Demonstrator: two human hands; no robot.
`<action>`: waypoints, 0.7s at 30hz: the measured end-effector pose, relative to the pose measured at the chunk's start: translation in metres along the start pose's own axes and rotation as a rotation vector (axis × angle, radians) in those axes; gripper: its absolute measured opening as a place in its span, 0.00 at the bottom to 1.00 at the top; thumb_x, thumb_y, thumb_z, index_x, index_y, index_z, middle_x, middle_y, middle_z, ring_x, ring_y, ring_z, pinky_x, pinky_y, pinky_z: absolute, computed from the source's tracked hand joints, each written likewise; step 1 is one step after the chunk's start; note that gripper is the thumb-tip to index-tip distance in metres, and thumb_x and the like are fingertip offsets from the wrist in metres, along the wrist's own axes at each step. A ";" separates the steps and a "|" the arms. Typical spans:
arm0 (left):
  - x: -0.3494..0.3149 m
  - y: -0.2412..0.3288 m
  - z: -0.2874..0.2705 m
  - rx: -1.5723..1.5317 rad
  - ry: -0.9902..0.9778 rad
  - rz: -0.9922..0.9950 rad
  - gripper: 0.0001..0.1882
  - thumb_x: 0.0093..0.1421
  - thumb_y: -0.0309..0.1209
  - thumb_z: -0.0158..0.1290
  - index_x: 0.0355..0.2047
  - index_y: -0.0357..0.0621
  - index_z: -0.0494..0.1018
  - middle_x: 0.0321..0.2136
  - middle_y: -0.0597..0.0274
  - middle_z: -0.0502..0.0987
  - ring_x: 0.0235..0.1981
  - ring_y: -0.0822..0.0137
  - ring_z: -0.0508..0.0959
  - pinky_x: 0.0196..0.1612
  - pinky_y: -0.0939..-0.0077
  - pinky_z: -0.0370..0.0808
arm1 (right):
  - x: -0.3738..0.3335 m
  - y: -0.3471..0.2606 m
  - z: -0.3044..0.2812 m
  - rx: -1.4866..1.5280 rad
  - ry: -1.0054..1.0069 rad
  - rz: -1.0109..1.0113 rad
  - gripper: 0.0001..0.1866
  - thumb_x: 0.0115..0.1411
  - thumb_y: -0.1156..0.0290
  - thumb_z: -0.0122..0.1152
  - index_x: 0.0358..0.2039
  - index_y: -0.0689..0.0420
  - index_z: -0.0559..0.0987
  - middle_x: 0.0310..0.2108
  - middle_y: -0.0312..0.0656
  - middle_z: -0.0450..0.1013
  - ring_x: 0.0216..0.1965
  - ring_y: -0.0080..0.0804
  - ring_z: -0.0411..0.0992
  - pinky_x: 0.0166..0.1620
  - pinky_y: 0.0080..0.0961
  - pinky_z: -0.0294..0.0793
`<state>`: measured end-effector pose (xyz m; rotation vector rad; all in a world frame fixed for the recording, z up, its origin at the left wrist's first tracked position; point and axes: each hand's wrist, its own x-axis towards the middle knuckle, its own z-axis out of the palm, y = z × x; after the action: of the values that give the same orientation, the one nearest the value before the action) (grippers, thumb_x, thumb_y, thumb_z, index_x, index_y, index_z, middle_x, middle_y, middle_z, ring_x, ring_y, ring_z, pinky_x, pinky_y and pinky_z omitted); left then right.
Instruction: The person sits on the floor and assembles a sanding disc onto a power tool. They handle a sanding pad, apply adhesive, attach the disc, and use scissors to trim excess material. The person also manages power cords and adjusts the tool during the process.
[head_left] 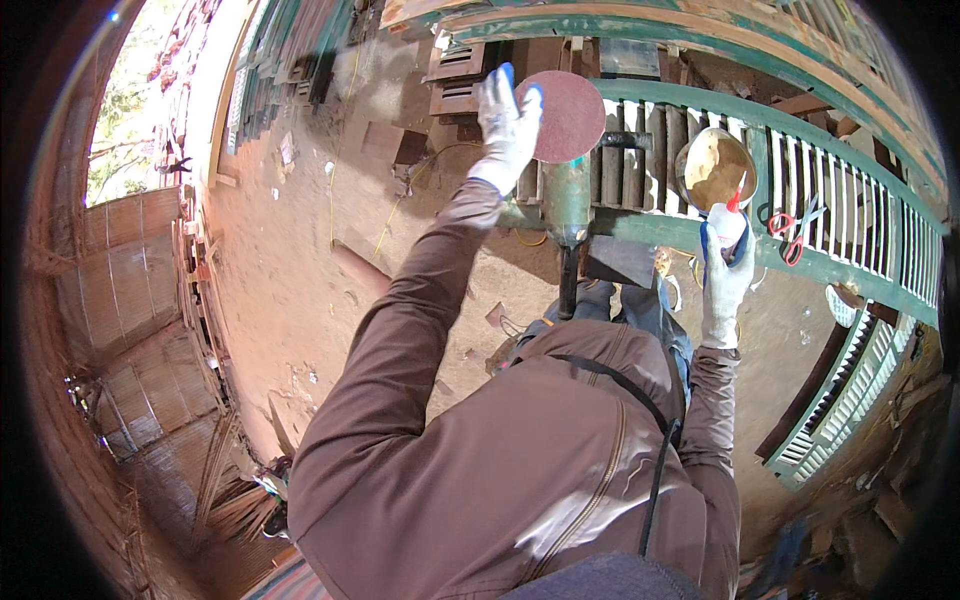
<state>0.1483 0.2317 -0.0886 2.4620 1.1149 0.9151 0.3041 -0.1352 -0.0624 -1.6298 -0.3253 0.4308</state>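
Note:
My left hand (508,128), in a white glove with blue fingertips, is at the left edge of a round reddish-brown sanding disc (562,115). Its fingers are stretched out and apart. The disc sits on the head of a green angle grinder (567,200), whose dark handle points toward my body. In my right hand (724,290), also gloved, is a white glue bottle (727,227) with a red pointed tip, held upward. That tip overlaps the near edge of a round bowl (697,185) with a tan inside. Scissors (795,235) with red handles lie right of the bottle.
A green louvered shutter (660,232) lies under the tools, with more green frames (750,45) beyond it. Another louvered panel (840,400) rests at the lower right. A yellow cord (385,225) runs over the dirt floor at left, near wooden scraps (395,143).

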 end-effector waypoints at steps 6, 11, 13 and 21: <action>-0.013 0.049 0.006 0.339 -0.152 -0.078 0.52 0.54 0.64 0.58 0.71 0.51 0.55 0.69 0.43 0.56 0.70 0.38 0.55 0.68 0.39 0.53 | 0.009 0.002 0.005 -0.085 0.033 -0.115 0.34 0.59 0.73 0.72 0.63 0.65 0.68 0.57 0.46 0.71 0.56 0.30 0.70 0.59 0.29 0.70; -0.013 0.046 0.008 0.325 -0.168 0.027 0.54 0.47 0.64 0.64 0.68 0.51 0.60 0.68 0.44 0.57 0.68 0.36 0.57 0.67 0.39 0.55 | 0.042 0.025 0.006 -0.114 0.059 -0.131 0.35 0.57 0.69 0.74 0.62 0.64 0.68 0.56 0.48 0.73 0.55 0.34 0.73 0.58 0.31 0.72; -0.011 0.050 0.003 0.344 -0.190 0.069 0.56 0.44 0.65 0.66 0.68 0.51 0.61 0.68 0.43 0.58 0.67 0.36 0.58 0.66 0.38 0.56 | 0.059 0.036 0.007 -0.284 0.063 -0.228 0.35 0.58 0.69 0.74 0.62 0.64 0.68 0.56 0.47 0.72 0.55 0.33 0.72 0.58 0.31 0.72; 0.002 0.057 -0.009 0.308 -0.294 0.150 0.63 0.34 0.68 0.69 0.68 0.52 0.62 0.67 0.40 0.58 0.65 0.37 0.60 0.63 0.37 0.60 | 0.096 0.067 0.008 -0.764 0.104 -0.401 0.40 0.50 0.56 0.77 0.60 0.58 0.71 0.52 0.48 0.77 0.53 0.46 0.76 0.55 0.41 0.74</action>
<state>0.1760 0.1961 -0.0527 2.8431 1.0425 0.4178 0.3826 -0.0917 -0.1379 -2.2443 -0.7874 -0.1125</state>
